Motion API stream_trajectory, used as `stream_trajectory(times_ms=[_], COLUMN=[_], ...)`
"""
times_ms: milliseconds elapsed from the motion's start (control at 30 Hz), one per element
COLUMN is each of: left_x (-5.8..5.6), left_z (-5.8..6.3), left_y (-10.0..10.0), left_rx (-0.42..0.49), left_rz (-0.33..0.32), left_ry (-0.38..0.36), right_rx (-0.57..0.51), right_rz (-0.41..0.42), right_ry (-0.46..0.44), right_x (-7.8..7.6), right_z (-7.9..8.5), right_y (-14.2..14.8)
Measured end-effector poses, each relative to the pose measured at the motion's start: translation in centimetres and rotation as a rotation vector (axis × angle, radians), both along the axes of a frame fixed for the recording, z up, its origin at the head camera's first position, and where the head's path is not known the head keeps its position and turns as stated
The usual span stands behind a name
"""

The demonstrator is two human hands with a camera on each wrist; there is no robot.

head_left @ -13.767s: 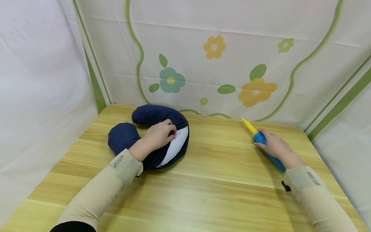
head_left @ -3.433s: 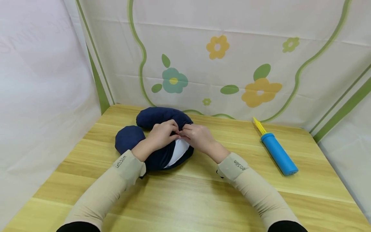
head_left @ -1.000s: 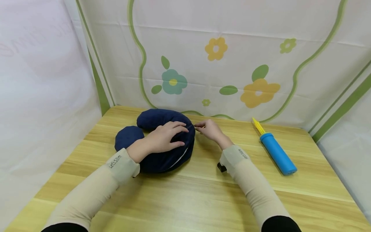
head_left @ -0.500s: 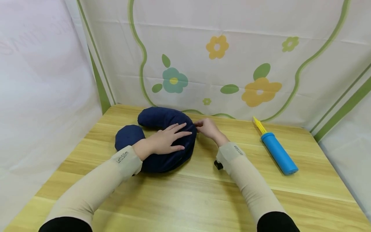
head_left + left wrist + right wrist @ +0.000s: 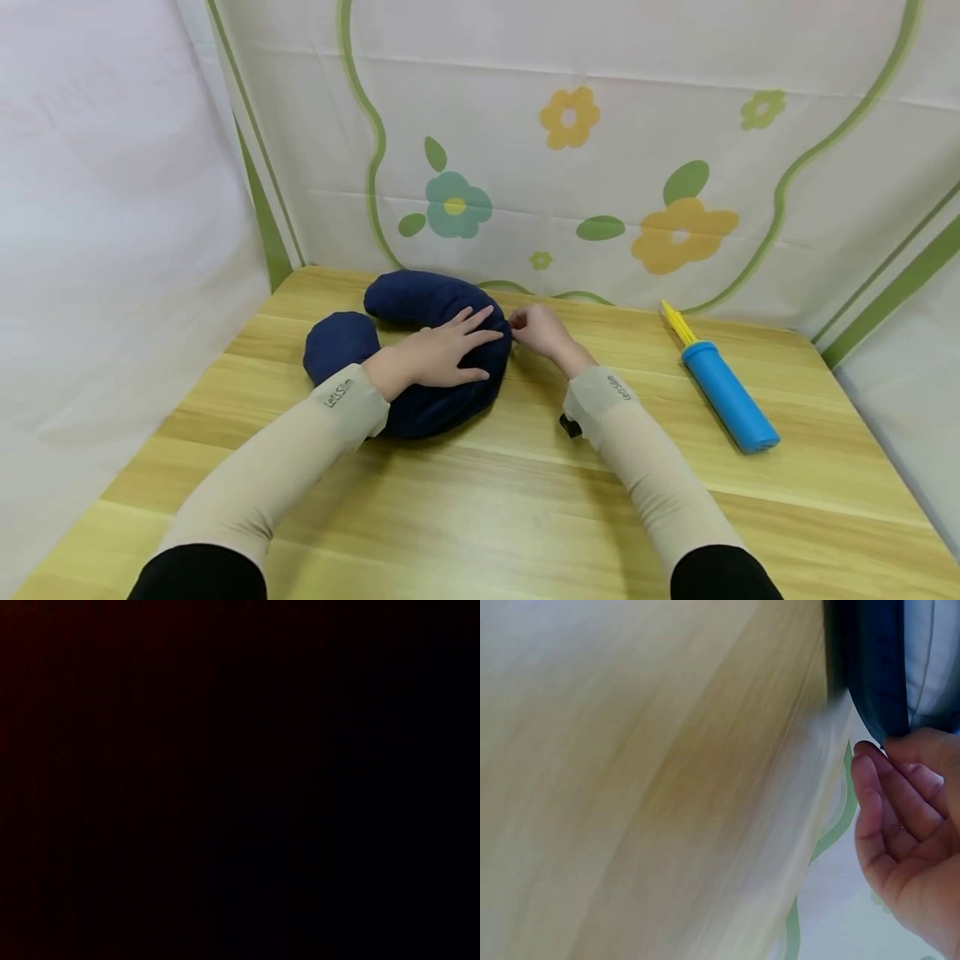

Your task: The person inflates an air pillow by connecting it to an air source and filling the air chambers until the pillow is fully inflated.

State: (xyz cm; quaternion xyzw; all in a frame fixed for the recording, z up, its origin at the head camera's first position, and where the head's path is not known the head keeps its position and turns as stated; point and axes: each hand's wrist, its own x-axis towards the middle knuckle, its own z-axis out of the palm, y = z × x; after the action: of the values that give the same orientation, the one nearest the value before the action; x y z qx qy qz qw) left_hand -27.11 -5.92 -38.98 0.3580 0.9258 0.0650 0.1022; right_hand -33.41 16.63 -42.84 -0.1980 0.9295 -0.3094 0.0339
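A navy U-shaped neck pillow (image 5: 420,297) lies on the wooden table at the far left. My left hand (image 5: 442,354) presses flat on its right curve with fingers spread. At the pillow's right edge, my right hand (image 5: 542,330) pinches a tiny dark bit at the end of the cover's opening between thumb and forefinger; its exact kind is too small to tell. The right wrist view shows that right hand (image 5: 915,810) at the pillow's navy cover (image 5: 877,660), beside a white inner layer (image 5: 930,660). The left wrist view is nearly black.
A blue hand pump (image 5: 731,400) with a yellow nozzle (image 5: 677,322) lies on the table (image 5: 480,517) to the right, apart from both hands. Behind the table's far edge hangs a white cloth (image 5: 517,117) with printed flowers. More white cloth hangs at both sides.
The pump went from my right hand to the table, and that hand moved to the pillow's right edge. The left fingers went from pinching to spread flat. The white strip disappeared from the head view.
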Motion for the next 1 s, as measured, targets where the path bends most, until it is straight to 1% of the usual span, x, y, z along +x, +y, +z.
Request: stream_trajectory(times_ms=[133, 233, 433, 533, 733, 800, 900, 1000], left_x=[-0.3, -0.3, -0.5, -0.5, -0.5, -0.5, -0.6, -0.4], left_z=[-0.2, -0.4, -0.7, -0.6, -0.5, -0.4, -0.3, -0.1], left_y=[0.1, 0.2, 0.2, 0.3, 0.2, 0.2, 0.3, 0.5], left_rx=[0.007, 0.012, -0.013, -0.017, -0.016, -0.009, 0.015, 0.028], left_rz=[0.024, 0.022, 0.033, 0.033, 0.039, 0.041, 0.044, 0.045], left_ry=[-0.01, -0.019, -0.014, -0.013, -0.021, -0.025, -0.032, -0.044], right_rx=[0.116, 0.162, 0.166, 0.16, 0.15, 0.145, 0.142, 0.14], right_rz=[0.037, 0.062, 0.141, 0.172, 0.232, 0.218, 0.161, 0.122], right_ry=[0.125, 0.198, 0.285, 0.29, 0.258, 0.237, 0.206, 0.192], right_x=[0.1, 0.3, 1.1, 1.7, 3.0, 3.1, 2.9, 2.5], right_z=[0.0, 0.1, 0.0, 0.0, 0.4, 0.5, 0.5, 0.3], right_y=[0.1, 0.3, 1.1, 1.4, 1.3, 1.4, 1.7, 2.1])
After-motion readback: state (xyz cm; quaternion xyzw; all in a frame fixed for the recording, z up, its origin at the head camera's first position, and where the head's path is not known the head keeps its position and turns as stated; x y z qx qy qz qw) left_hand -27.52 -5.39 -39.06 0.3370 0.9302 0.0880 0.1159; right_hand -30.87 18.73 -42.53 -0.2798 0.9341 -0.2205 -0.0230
